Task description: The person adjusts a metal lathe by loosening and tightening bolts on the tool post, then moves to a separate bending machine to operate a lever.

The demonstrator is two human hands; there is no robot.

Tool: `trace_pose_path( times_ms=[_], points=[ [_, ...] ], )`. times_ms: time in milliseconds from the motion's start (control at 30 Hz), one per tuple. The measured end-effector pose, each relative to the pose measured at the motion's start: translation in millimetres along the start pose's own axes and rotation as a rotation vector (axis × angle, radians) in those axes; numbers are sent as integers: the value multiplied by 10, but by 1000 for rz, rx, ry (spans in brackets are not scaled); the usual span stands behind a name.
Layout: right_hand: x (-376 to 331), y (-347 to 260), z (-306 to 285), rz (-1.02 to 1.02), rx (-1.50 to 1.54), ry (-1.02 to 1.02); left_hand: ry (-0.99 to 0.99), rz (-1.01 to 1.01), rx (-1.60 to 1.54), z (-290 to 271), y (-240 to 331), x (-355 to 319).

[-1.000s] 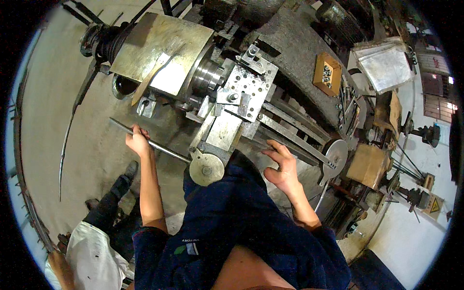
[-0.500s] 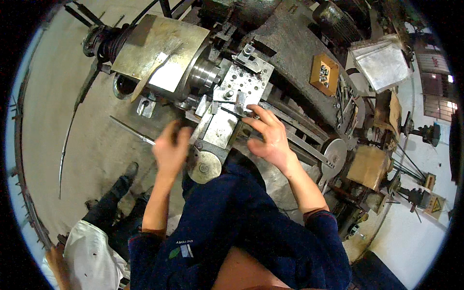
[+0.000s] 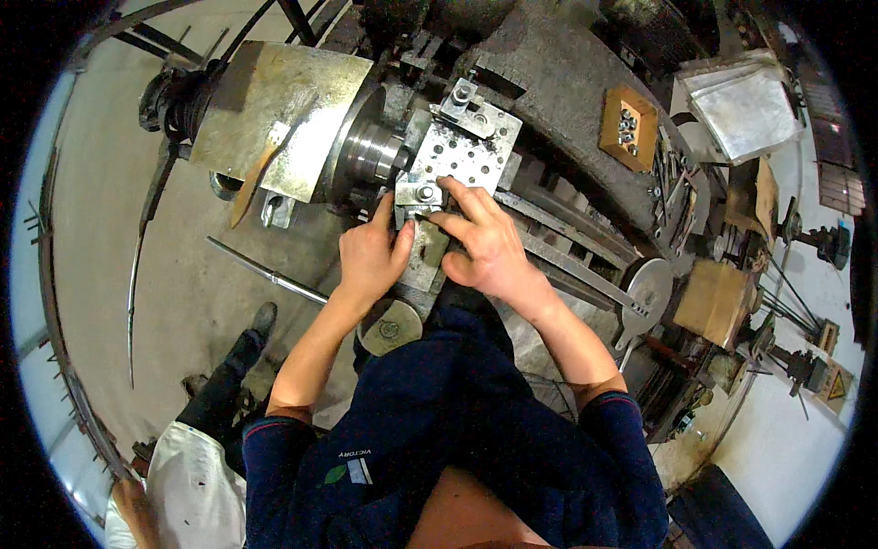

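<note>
My left hand (image 3: 373,259) is at the near left edge of the metal tool clamp (image 3: 420,194), its index finger and thumb stretched out and apart beside a small steel block (image 3: 402,216). Across from it, my right hand (image 3: 487,240) has its fingers spread, the fingertips touching the right side of the same clamp. Whether either hand bears any weight of the block cannot be made out. The clamp is bolted on a drilled steel plate (image 3: 466,165). Left of that plate is a shiny round spindle chuck (image 3: 370,154) of the lathe.
A wooden-handled brush (image 3: 259,174) lies on the metal cover (image 3: 293,96). A handwheel (image 3: 390,328) is close to my body. At right are a box of small metal parts (image 3: 628,128) and loose tools (image 3: 677,178). Another person in white (image 3: 194,485) is at lower left.
My left hand has moved right and forward from beside the carriage to the clamp. My right hand has shifted slightly left, onto the clamp. The view has turned a little.
</note>
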State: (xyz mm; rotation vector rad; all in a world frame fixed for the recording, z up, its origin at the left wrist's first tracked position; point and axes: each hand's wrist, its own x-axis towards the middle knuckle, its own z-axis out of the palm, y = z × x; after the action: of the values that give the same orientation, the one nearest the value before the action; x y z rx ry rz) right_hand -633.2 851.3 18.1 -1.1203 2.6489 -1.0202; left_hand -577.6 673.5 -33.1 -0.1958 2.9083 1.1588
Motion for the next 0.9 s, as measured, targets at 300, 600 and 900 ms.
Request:
trace_pose_path(
  times_ms=[300,600,900],
  points=[
    [49,29,36,10,17,-33,51,11,-116,11,-36,32],
    [103,34,37,18,16,-67,90,-8,-191,3,-21,44],
    [175,4,-1,-6,7,-90,200,14,50,150,-59,118]
  ],
)
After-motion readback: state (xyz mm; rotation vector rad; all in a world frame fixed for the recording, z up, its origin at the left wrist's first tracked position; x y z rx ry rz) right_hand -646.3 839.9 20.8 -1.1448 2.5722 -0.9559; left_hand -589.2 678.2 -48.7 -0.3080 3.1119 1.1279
